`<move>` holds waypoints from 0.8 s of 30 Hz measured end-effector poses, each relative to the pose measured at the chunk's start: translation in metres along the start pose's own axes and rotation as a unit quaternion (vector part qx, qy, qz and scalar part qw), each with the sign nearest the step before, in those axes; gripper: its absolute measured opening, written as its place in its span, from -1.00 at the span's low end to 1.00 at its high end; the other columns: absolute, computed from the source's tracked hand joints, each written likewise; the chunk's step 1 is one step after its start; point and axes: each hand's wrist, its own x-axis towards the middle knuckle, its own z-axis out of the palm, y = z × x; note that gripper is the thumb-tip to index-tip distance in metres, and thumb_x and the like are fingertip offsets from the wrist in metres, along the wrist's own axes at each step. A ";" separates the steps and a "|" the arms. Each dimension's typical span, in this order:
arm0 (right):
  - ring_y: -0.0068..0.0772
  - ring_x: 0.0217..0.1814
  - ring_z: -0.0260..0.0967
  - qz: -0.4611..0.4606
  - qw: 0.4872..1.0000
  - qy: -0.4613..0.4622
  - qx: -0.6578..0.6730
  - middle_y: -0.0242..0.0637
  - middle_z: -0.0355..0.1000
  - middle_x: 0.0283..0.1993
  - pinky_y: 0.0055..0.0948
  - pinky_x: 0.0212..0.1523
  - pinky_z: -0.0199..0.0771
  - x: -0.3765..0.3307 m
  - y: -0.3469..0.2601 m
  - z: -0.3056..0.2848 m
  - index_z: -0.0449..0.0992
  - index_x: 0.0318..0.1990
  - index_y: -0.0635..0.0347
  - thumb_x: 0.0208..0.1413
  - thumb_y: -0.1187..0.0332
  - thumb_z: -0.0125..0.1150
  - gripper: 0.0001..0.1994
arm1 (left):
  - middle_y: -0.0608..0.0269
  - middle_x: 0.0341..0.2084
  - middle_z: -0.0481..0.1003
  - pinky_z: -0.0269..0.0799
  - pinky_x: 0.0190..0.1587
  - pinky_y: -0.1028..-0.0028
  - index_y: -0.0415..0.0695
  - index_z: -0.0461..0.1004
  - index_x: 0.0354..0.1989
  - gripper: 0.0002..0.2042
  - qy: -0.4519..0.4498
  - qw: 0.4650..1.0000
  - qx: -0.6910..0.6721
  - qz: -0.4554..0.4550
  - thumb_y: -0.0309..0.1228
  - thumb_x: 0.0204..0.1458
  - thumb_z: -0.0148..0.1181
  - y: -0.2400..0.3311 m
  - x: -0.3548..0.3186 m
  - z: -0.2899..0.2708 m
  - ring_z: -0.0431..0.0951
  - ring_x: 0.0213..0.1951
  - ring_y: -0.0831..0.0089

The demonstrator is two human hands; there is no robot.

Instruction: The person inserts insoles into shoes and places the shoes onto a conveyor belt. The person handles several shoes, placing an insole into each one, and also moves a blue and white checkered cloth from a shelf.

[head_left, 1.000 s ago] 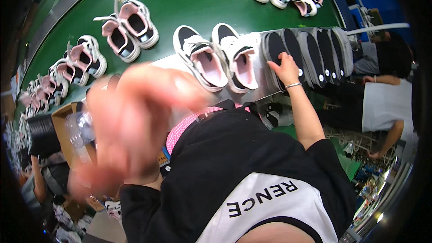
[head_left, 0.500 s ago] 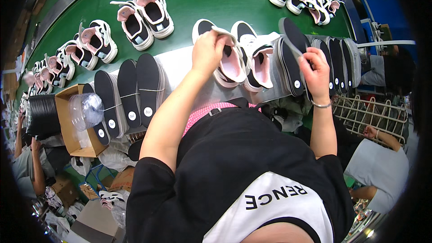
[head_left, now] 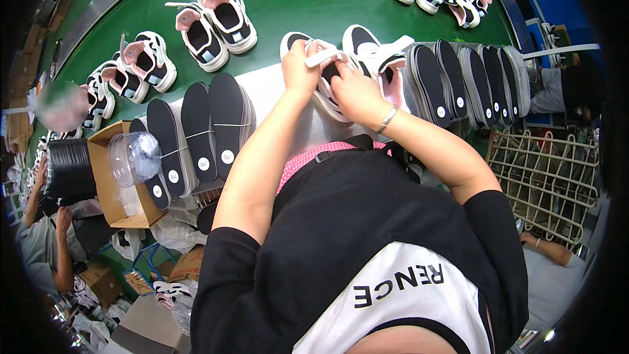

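Since 0.5 s ago both hands met: left hand (head_left: 300,65) & right hand (head_left: 354,92) grip closed on sneaker (head_left: 327,82).

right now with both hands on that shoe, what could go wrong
The left hand and right hand work the white shoe tight against its pair shoe; a tug could knock that one. The upright black insoles stand right beside the right wrist, so an elbow swing might topple them.

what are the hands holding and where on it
Both hold a white and pink shoe: left hand at its white strap, right hand on its opening.
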 end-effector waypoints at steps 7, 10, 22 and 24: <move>-0.26 -0.33 0.34 0.067 0.974 -0.199 -0.080 -0.23 0.36 -0.47 -0.25 -0.34 0.29 -0.026 0.001 -0.058 0.35 -0.40 0.21 -0.25 0.17 0.15 -0.69 | 0.05 -0.49 0.44 0.35 -0.40 0.46 -0.30 0.29 -0.40 -0.65 -0.049 0.998 -0.034 0.005 -0.29 -0.25 0.22 -0.003 -0.014 0.003 0.47 -0.44 0.25; -0.28 -0.37 0.36 -0.004 0.985 -0.138 -0.104 -0.24 0.37 -0.49 -0.31 -0.36 0.30 -0.022 0.000 -0.054 0.42 -0.49 0.17 -0.23 0.31 0.07 -0.84 | 0.11 -0.41 0.41 0.31 -0.29 0.50 -0.36 0.18 -0.31 -0.64 -0.072 0.991 -0.045 0.101 -0.55 -0.33 0.12 -0.015 -0.020 0.009 0.43 -0.32 0.36; -0.16 -0.43 0.37 0.024 0.980 -0.191 0.056 -0.15 0.40 -0.53 -0.26 -0.40 0.35 0.006 0.009 0.006 0.46 -0.56 0.17 -0.12 0.27 -0.03 -0.80 | 0.06 -0.34 0.29 0.25 -0.14 0.42 -0.27 0.18 -0.26 -0.57 -0.082 0.984 -0.158 -0.010 -0.64 -0.46 0.05 -0.011 -0.044 0.005 0.32 -0.24 0.26; -0.14 -0.37 0.37 0.051 0.962 -0.263 0.053 -0.11 0.41 -0.46 -0.27 -0.33 0.34 0.016 0.008 0.003 0.47 -0.53 0.18 -0.11 0.27 -0.05 -0.79 | 0.07 -0.34 0.29 0.25 -0.14 0.42 -0.27 0.19 -0.26 -0.57 -0.074 0.984 -0.163 0.000 -0.64 -0.46 0.05 -0.017 -0.042 0.008 0.32 -0.25 0.26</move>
